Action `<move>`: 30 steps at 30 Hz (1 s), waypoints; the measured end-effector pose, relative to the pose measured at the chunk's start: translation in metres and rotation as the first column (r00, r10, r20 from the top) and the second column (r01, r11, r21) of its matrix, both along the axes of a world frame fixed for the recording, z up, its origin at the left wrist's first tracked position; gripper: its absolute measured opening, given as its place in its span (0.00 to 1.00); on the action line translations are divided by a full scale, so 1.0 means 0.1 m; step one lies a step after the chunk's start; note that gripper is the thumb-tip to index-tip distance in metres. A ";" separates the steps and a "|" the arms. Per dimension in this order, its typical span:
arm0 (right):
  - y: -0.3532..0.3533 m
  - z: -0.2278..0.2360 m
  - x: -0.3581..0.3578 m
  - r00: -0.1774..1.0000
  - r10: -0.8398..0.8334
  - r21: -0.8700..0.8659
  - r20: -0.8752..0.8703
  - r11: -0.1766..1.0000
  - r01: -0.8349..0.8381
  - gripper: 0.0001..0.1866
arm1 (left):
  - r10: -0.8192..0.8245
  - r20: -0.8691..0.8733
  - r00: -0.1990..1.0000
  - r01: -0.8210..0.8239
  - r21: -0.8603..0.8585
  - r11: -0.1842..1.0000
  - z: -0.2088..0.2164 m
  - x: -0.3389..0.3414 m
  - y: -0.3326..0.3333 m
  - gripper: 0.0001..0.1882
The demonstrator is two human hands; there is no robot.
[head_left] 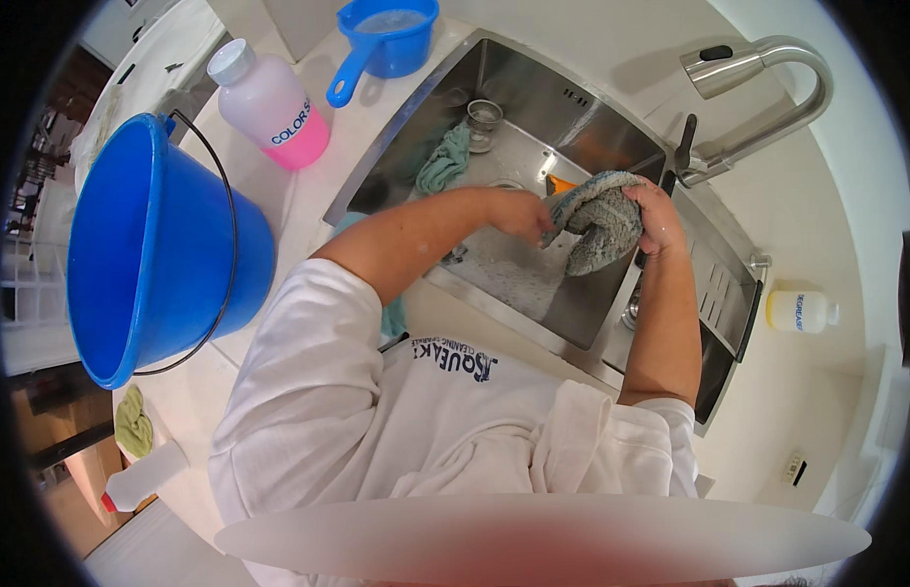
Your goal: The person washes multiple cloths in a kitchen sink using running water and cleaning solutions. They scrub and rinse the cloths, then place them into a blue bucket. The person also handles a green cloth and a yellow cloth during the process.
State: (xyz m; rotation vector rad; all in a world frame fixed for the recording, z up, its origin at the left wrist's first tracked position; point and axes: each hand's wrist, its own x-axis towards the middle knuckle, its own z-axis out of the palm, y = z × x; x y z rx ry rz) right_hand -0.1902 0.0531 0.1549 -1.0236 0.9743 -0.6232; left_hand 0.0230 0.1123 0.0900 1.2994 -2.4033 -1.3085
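Over the stainless steel sink (455, 210), a thick grey-green textured cloth (607, 230) hangs bent in a curve between my hands. My right hand (659, 220) is closed on its right edge, fingers folded over the upper rim. At its left edge my left hand (519, 215) is closed, with fingertips on the fabric and partly hidden by it. Below the cloth, wet suds (509, 279) coat the sink floor. A teal rag (445, 159) lies crumpled near the sink's left wall, beside a small metal strainer cup (483, 117). Something orange (561, 184) shows partly behind the cloth.
A curved metal faucet (812, 83) rises behind the sink's right side. On the left counter stand a blue bucket (235, 235), a bottle of pink liquid (296, 135) and a blue dipper (406, 54). Further right lies a bottle of yellow liquid (793, 311).
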 end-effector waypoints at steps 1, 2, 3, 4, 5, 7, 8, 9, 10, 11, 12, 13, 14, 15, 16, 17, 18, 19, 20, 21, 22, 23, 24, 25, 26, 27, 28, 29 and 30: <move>0.00 0.03 0.01 1.000 -0.010 -0.008 0.005 1.000 0.010 0.13 | 0.095 -0.055 0.994 -0.095 0.011 0.995 0.03 -0.04 0.01 0.18; 0.00 0.05 0.02 1.000 -0.006 -0.014 0.030 1.000 0.006 0.13 | 0.192 -0.093 0.977 -0.189 0.033 0.981 0.07 -0.07 0.02 0.17; 0.00 0.07 0.04 1.000 -0.019 -0.022 0.010 1.000 0.020 0.13 | 0.273 -0.155 0.950 -0.267 0.055 0.962 0.12 -0.09 0.03 0.17; 0.00 0.08 0.05 1.000 -0.018 -0.029 0.010 0.999 0.018 0.13 | 0.397 -0.249 0.883 -0.338 0.248 0.908 0.17 -0.09 0.03 0.17; 0.00 0.09 0.06 1.000 -0.016 -0.036 0.011 0.999 0.016 0.13 | 0.514 -0.337 0.789 -0.355 0.433 0.829 0.23 -0.08 0.02 0.17; 0.00 0.10 0.09 1.000 -0.014 -0.040 -0.006 0.999 0.014 0.13 | 0.672 -0.370 0.641 -0.322 0.666 0.673 0.34 -0.06 0.00 0.19; 0.00 0.09 0.11 1.000 -0.014 -0.044 -0.014 0.999 0.013 0.12 | 0.712 -0.345 0.612 -0.310 0.723 0.617 0.39 -0.05 -0.01 0.20; 0.00 0.09 0.12 0.999 -0.025 -0.051 -0.026 0.998 0.023 0.13 | 0.748 -0.316 0.583 -0.295 0.776 0.558 0.44 -0.04 -0.02 0.21; 0.00 0.08 0.14 0.999 -0.035 -0.058 -0.037 0.998 0.033 0.13 | 0.738 -0.293 0.608 -0.320 0.760 0.566 0.47 -0.04 -0.02 0.21; 0.00 0.07 0.16 0.999 -0.033 -0.056 -0.039 0.998 0.031 0.13 | 0.727 -0.269 0.632 -0.345 0.742 0.574 0.50 -0.04 -0.02 0.21; -0.01 0.05 0.18 0.996 -0.037 -0.095 -0.085 0.995 0.029 0.13 | 0.716 -0.251 0.651 -0.361 0.728 0.583 0.52 -0.04 -0.01 0.22; -0.01 0.04 0.19 0.992 -0.030 -0.125 -0.122 0.992 0.015 0.13 | 0.694 -0.245 0.677 -0.388 0.683 0.619 0.54 -0.05 0.00 0.21; -0.02 0.02 0.21 0.987 -0.025 -0.155 -0.159 0.988 0.000 0.13 | 0.671 -0.245 0.699 -0.403 0.640 0.654 0.54 -0.06 0.01 0.20; -0.02 0.00 0.23 0.987 -0.025 -0.155 -0.158 0.988 0.001 0.13 | 0.647 -0.240 0.724 -0.415 0.598 0.686 0.54 -0.06 0.01 0.19; -0.03 -0.02 0.24 0.987 -0.026 -0.155 -0.156 0.988 0.002 0.13 | 0.649 -0.247 0.719 -0.413 0.600 0.686 0.54 -0.06 0.01 0.18; -0.04 -0.04 0.25 0.988 -0.022 -0.153 -0.150 0.988 -0.001 0.13 | 0.650 -0.251 0.717 -0.408 0.605 0.684 0.53 -0.06 0.01 0.16; -0.04 -0.06 0.26 0.985 -0.035 -0.162 -0.169 0.987 0.007 0.13 | 0.651 -0.256 0.715 -0.404 0.609 0.683 0.52 -0.06 0.01 0.15; -0.05 -0.09 0.26 0.982 -0.043 -0.168 -0.184 0.986 0.011 0.13 | 0.653 -0.257 0.712 -0.401 0.614 0.679 0.51 -0.05 0.01 0.13; -0.06 -0.12 0.27 0.981 -0.043 -0.175 -0.188 0.984 0.009 0.14 | 0.655 -0.259 0.709 -0.398 0.620 0.676 0.50 -0.03 0.01 0.12; -0.08 -0.15 0.26 0.979 -0.047 -0.168 -0.198 0.986 0.013 0.14 | 0.656 -0.264 0.708 -0.392 0.625 0.675 0.49 -0.02 0.02 0.11; -0.09 -0.18 0.26 0.979 -0.042 -0.161 -0.197 0.987 0.010 0.14 | 0.661 -0.272 0.699 -0.402 0.615 0.678 0.48 0.00 0.02 0.10; -0.11 -0.21 0.25 0.983 -0.014 -0.141 -0.182 0.990 -0.012 0.14 | 0.664 -0.284 0.692 -0.408 0.605 0.684 0.47 0.03 0.03 0.09; -0.13 -0.23 0.24 0.974 -0.030 -0.159 -0.225 0.987 -0.006 0.14 | 0.667 -0.295 0.685 -0.414 0.596 0.688 0.45 0.05 0.03 0.08; -0.15 -0.26 0.23 0.968 -0.023 -0.166 -0.252 0.986 -0.020 0.14 | 0.669 -0.286 0.686 -0.434 0.577 0.692 0.43 0.09 0.03 0.08; -0.17 -0.28 0.21 0.967 -0.028 -0.156 -0.252 0.988 -0.013 0.13 | 0.672 -0.277 0.687 -0.454 0.558 0.694 0.42 0.14 0.03 0.07; -0.18 -0.30 0.20 0.967 -0.011 -0.165 -0.256 0.986 -0.033 0.13 | 0.672 -0.287 0.683 -0.467 0.535 0.704 0.39 0.21 0.02 0.07; -0.19 -0.31 0.18 0.973 -0.006 -0.158 -0.233 0.987 -0.032 0.13 | 0.686 -0.258 0.680 -0.499 0.522 0.691 0.35 0.29 -0.01 0.07; -0.20 -0.32 0.16 0.978 -0.005 -0.146 -0.207 0.989 -0.026 0.13 | 0.697 -0.248 0.672 -0.525 0.505 0.686 0.31 0.40 -0.04 0.06; -0.19 -0.32 0.14 0.981 -0.014 -0.149 -0.192 0.989 -0.015 0.13 | 0.709 -0.252 0.658 -0.541 0.496 0.679 0.26 0.52 -0.07 0.06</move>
